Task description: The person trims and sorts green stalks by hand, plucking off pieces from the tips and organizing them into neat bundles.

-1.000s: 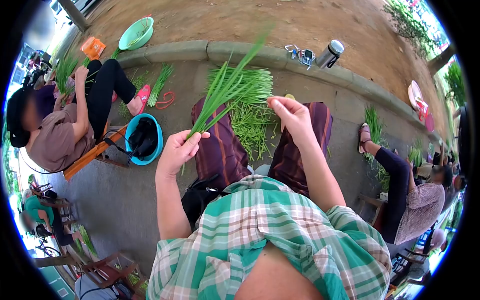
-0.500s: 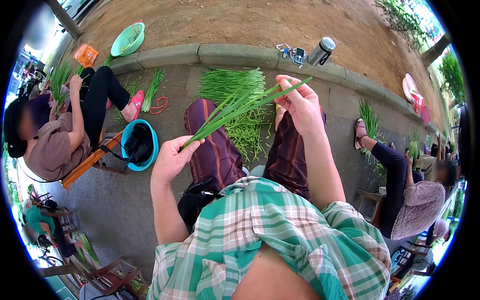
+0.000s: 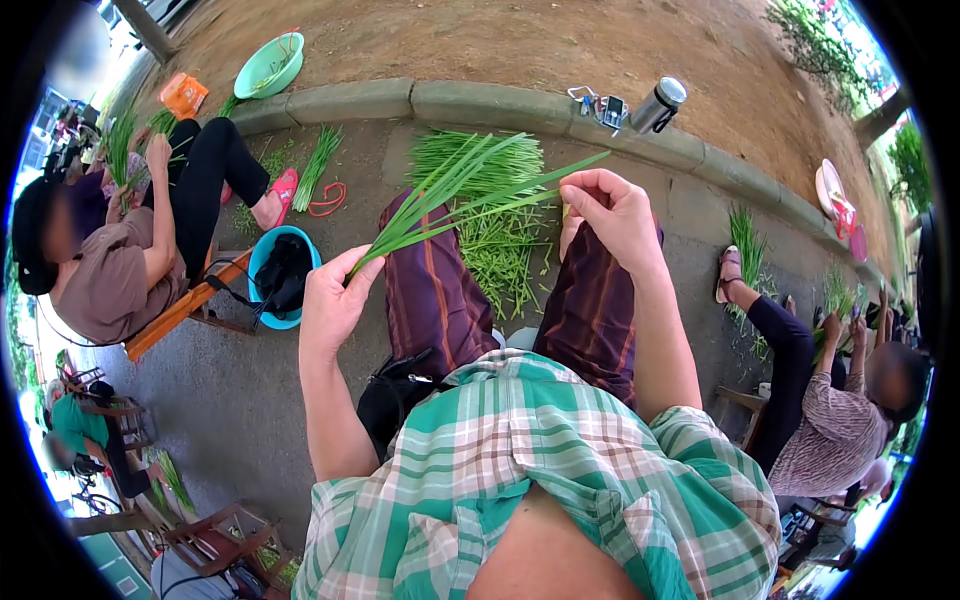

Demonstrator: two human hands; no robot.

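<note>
A small bunch of garlic chives (image 3: 430, 208) is pinched at its lower end in my left hand (image 3: 332, 300), the long flat leaves fanning up and to the right. My right hand (image 3: 618, 220) is closed in a pinch on the end of one leaf, over my right knee; another leaf passes above its fingertips. On the ground between my legs lie a neat pile of long chives (image 3: 485, 160) and, nearer me, a loose heap of short green pieces (image 3: 497, 265).
A stone kerb (image 3: 480, 105) runs ahead, holding a steel flask (image 3: 660, 104) and keys. To my left, a person (image 3: 130, 240) sits beside a blue basin (image 3: 284, 275) with a black bag; a green basin (image 3: 270, 66) stands beyond. Another person (image 3: 830, 420) sits on the right.
The chives in my left hand have spread into a wider fan. My right hand has moved slightly right and down, its fingers now bent toward the leaf end.
</note>
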